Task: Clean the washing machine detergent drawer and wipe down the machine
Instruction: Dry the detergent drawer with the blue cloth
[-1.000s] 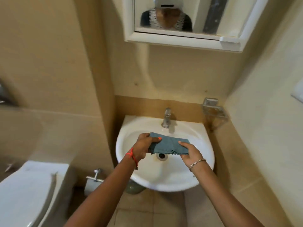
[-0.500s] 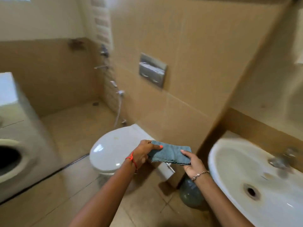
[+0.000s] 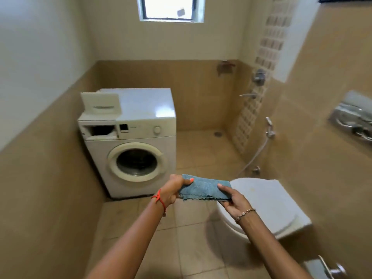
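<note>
- The left hand (image 3: 173, 189) pinches the left end of a blue cloth (image 3: 203, 189), thumb on top and fingers curled shut beneath it.
- The right hand (image 3: 231, 200) grips the right end of the cloth the same way, thumb pressed on the upper face and the other fingers closed under the edge.
- The cloth is folded into a flat strip and stretched level between the two hands, its wavy lower edge hanging free.
- A red thread (image 3: 159, 199) circles the left wrist; a beaded bracelet (image 3: 244, 214) circles the right wrist.
- Both forearms reach forward from the bottom of the view, above a tiled floor (image 3: 193, 248).
- Just beyond and below the right hand is a white toilet (image 3: 267, 206) with its lid down.
- The washing machine (image 3: 130, 143) stands well ahead of the hands, against the left wall and near the far corner, its round door (image 3: 137, 162) facing the camera.
- The slot (image 3: 99, 130) at the machine's upper left front is open and dark.
- The detergent drawer (image 3: 100, 105) sits on top of the machine at its left front corner, its front panel towards the camera.
- On the right wall are a hand sprayer (image 3: 269, 127) on a hose and a chrome flush plate (image 3: 352, 117).
- A window (image 3: 170, 9) is high on the far wall.
</note>
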